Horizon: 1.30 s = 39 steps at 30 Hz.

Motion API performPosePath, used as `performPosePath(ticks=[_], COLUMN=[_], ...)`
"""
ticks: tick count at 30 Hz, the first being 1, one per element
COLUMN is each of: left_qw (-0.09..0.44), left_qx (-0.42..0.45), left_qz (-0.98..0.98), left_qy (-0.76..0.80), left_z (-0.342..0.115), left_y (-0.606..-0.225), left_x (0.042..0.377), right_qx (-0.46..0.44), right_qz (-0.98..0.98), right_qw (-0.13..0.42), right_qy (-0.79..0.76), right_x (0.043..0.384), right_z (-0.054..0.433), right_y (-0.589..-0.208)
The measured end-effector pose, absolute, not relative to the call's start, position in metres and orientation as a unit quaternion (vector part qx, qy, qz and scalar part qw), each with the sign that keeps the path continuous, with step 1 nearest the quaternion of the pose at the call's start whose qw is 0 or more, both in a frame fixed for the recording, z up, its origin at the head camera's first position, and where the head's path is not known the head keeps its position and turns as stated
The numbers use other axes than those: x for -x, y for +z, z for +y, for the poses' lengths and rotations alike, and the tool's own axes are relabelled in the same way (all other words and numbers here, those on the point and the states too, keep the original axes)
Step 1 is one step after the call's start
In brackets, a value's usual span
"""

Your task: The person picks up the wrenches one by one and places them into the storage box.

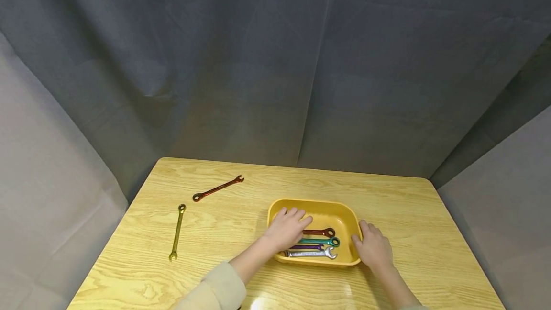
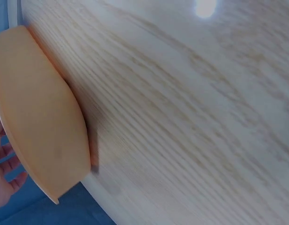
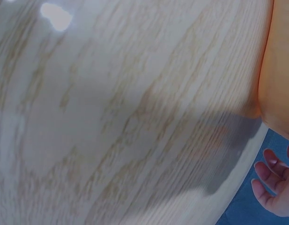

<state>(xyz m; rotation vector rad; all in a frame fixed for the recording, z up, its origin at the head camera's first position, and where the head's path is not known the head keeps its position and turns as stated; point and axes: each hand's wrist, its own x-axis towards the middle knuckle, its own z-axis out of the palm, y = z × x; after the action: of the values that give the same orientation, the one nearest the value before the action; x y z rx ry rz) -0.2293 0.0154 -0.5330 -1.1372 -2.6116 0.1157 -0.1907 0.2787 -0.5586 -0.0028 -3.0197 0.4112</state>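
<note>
A yellow plastic bin (image 1: pixel 318 263) stands on the wooden table, with several wrenches lying side by side on its floor. They include a red wrench (image 1: pixel 329 232), a teal wrench (image 1: pixel 316 241), a purple wrench (image 1: pixel 311 247) and a silver wrench (image 1: pixel 307 254). My left hand (image 1: pixel 287 228) reaches over the bin's left side, fingers spread above the wrenches' left ends and hiding them. In the left wrist view its fingers (image 2: pixel 9 164) show apart beyond the bin wall. My right hand (image 1: pixel 375 248) holds the bin's right rim, thumb over the edge and fingers outside.
Left of the bin, a red wrench (image 1: pixel 218 188) lies slanted on the table (image 1: pixel 129 271), towards the back. Nearer the left edge lies a yellow-green wrench (image 1: pixel 177 233). A dark grey curtain (image 1: pixel 241 61) hangs behind the table, with lighter panels at both sides.
</note>
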Motion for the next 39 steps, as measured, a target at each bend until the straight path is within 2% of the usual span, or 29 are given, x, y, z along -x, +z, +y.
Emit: performPosePath(ticks=[17, 29, 39], left_qw=[0.166, 0.211, 0.210], left_qx=[0.339, 0.284, 0.229], left_qz=[-0.926, -0.934, -0.947], left_qy=[-0.006, -0.046, -0.084], left_z=[-0.021, -0.050, -0.073], left_y=[-0.531, -0.533, -0.538], left_x=[0.226, 0.233, 0.234], right_qx=[-0.004, -0.003, 0.001], right_qz=[-0.991, -0.990, -0.990], right_qw=[0.061, 0.060, 0.056], right_qy=[0.122, 0.124, 0.130], right_x=[0.192, 0.191, 0.191], right_z=[0.279, 0.279, 0.279], right_y=[-0.560, -0.561, -0.561])
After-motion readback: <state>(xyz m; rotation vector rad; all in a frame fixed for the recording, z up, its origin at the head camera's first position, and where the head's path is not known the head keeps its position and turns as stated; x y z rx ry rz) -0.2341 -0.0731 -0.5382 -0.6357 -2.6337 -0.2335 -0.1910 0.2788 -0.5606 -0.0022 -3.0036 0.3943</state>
